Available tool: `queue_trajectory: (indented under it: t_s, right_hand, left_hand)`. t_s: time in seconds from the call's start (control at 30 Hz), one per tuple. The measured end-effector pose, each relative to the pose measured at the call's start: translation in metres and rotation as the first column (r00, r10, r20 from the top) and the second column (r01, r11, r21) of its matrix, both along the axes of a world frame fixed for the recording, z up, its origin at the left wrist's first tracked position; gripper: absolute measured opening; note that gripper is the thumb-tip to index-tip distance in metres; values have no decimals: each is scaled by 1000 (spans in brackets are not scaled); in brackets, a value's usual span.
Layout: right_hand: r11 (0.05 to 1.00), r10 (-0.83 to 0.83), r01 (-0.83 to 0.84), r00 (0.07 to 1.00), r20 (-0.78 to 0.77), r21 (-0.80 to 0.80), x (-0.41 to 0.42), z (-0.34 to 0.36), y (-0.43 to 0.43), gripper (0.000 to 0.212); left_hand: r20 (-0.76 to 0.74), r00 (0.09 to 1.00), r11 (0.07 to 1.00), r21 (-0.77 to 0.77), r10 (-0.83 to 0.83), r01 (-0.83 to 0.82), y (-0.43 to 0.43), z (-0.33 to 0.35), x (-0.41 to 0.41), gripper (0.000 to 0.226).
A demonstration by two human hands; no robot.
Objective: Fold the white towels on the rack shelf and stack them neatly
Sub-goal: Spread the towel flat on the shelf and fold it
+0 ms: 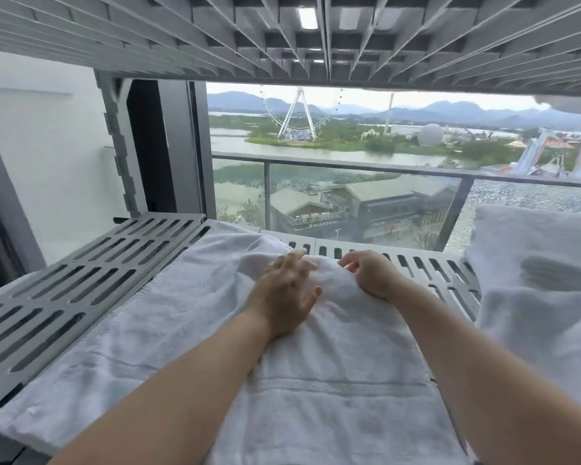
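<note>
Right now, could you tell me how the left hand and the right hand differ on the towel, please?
The left hand has fingers spread and fairly straight, while the right hand has them curled. The left hand rests flat on the white towel; the right hand pinches a fold of it. Both sit side by side on the towel's bunched far end.

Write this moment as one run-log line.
left hand: presses white towel | right hand: grips its bunched fold | other towels: at right
</note>
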State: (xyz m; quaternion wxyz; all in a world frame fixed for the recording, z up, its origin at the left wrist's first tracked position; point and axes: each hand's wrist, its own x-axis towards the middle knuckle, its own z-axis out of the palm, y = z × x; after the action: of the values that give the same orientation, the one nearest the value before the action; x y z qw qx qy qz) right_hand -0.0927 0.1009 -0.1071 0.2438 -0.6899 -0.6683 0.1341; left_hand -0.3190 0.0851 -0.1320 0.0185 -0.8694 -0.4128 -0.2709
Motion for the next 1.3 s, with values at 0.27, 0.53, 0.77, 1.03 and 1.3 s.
queue_trajectory:
  t_s: [0.27,0.53,0.77,1.03,1.3]
  right_hand:
    - [880,44,-355,722,-690,-316,1,22,-14,44]
    - [883,-111,26,981,157,468,-26,45,-26,20]
    - [933,-303,109,755,582,344,-19,29,-41,53]
    - [964,-218,108,846,487,244,-45,31,-13,28]
    - [983,-143,174,925,353,-55,-70,-17,16,54]
  left_hand:
    - [108,993,999,-4,47,-47,4,0,1,68]
    - [112,977,978,86,180,-190,5,0,-4,61]
    - [-137,991,993,-117,-5,-11,4,-5,-3,54]
    - [88,995,964,-258,-38,60,21,22,-6,37]
    - [-75,960,828,-490,270,-271,112,31,-51,47]
